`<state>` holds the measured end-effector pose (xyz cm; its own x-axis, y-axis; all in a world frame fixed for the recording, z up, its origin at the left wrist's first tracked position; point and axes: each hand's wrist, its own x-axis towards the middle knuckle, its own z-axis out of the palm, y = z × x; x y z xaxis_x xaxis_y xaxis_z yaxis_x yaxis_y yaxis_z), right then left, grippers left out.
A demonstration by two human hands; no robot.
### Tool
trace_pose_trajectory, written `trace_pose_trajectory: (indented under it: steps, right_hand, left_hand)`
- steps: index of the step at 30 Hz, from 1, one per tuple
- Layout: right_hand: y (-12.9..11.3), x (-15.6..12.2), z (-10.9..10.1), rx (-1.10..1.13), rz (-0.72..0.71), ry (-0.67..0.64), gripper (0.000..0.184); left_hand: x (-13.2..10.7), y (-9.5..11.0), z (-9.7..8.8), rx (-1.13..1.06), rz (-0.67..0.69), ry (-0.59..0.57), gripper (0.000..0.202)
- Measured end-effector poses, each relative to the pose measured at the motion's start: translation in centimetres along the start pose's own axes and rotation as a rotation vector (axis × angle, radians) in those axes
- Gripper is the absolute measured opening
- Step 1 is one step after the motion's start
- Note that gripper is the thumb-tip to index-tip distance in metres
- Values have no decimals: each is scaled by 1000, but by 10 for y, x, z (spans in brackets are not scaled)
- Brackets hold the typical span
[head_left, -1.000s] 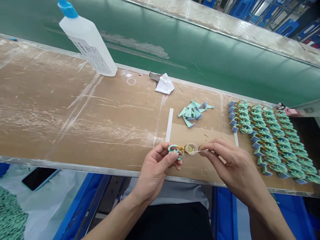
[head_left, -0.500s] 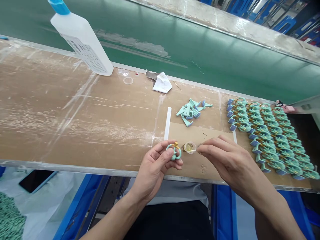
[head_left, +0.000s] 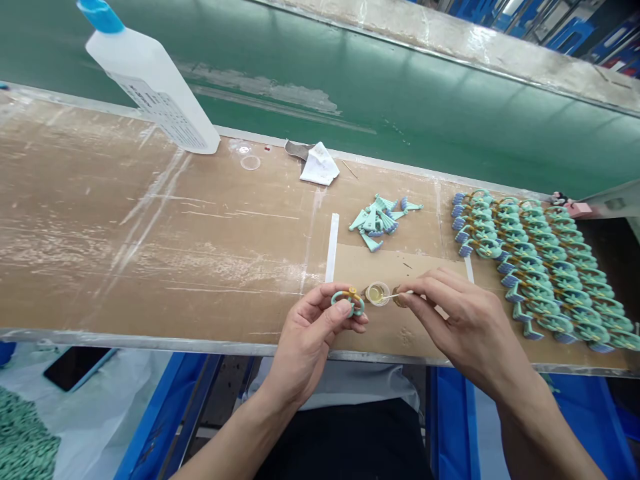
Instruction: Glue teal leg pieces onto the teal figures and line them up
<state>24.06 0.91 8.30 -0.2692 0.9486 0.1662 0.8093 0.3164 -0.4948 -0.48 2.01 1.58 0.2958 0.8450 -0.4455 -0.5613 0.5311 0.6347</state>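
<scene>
Between the thumb and fingers of my left hand (head_left: 320, 320) is a small mint-green ring-shaped plastic part (head_left: 340, 297) with an orange piece on top. My right hand (head_left: 457, 313) pinches a thin pale stick (head_left: 395, 295), its tip in a small clear cup (head_left: 377, 293) of yellowish liquid. The cup stands on a cardboard sheet (head_left: 400, 333), just right of the held part. Beyond the hands lies a loose pile of mint-green wedge pieces (head_left: 373, 220) with blue-purple ends.
Rows of joined mint-green ring parts (head_left: 540, 267) cover the table's right side. A white bottle (head_left: 160, 93) with a blue cap stands at the back left. A folded white cloth (head_left: 320, 165) and a toothpick (head_left: 350, 169) lie at the back. A phone (head_left: 77, 368) rests below the table edge.
My right hand has drawn back slightly, and more of the stick shows at the cup. The ring part in my left hand has tilted, its orange top now facing me more.
</scene>
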Motion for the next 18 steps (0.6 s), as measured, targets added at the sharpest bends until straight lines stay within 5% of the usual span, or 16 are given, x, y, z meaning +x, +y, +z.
trace_pose_trajectory:
  steps: [12,18]
  right_hand:
    - [-17,-21,17,279,339,401,8]
    - [-29,-21,20,284,266,399,11]
  left_hand:
    - [-4,-11,5,285,93,6,21]
    - [-5,-9,10,345,151,-19,14]
